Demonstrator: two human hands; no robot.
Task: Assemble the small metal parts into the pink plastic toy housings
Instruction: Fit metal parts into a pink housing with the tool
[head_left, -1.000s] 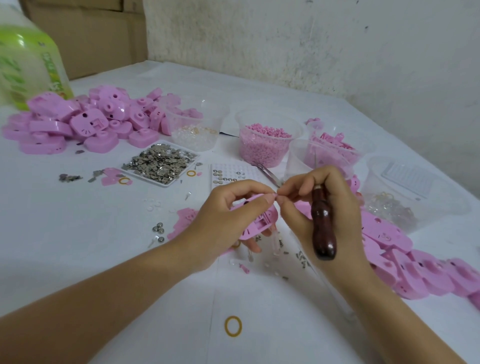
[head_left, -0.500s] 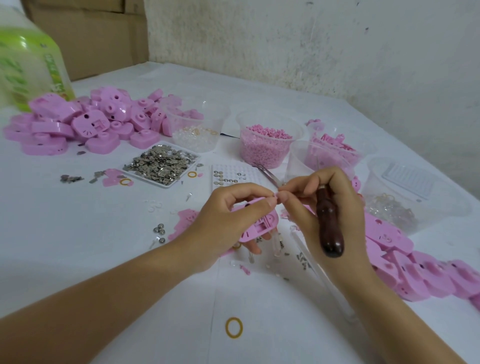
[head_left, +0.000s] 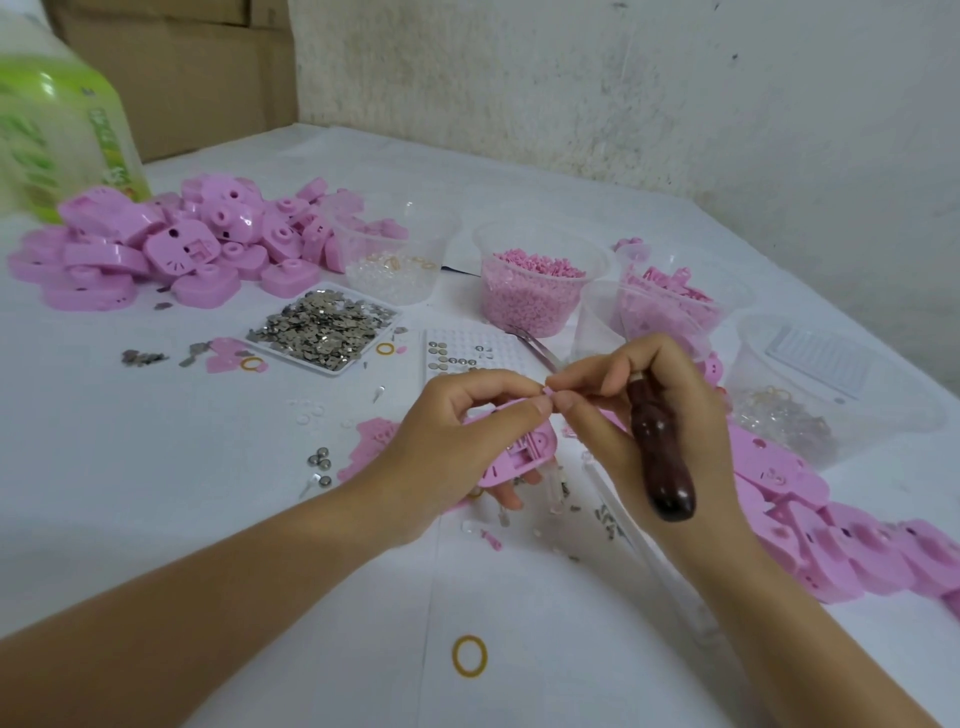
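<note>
My left hand (head_left: 447, 441) holds a pink plastic housing (head_left: 522, 449) just above the table, thumb and forefinger pinched at its top edge. My right hand (head_left: 644, 415) meets it there, its fingertips pinching a tiny part (head_left: 548, 391) against the left fingertips. A dark wooden tool handle (head_left: 660, 457) is tucked in the right palm, pointing toward me. A white tray of small metal parts (head_left: 322, 332) lies behind the hands to the left. A white grid plate (head_left: 457, 353) with a few button cells lies just behind the hands.
A heap of pink housings (head_left: 171, 244) lies at the back left, another row (head_left: 831, 530) at the right. Clear tubs hold beads (head_left: 395, 260), pink pellets (head_left: 530, 286) and pink pieces (head_left: 670, 306). A green bottle (head_left: 57, 130) stands far left. A rubber band (head_left: 469, 656) lies near me.
Both hands stay together pinching at the housing's top edge. The wooden handle in my right hand has tilted slightly; the view has shifted a little.
</note>
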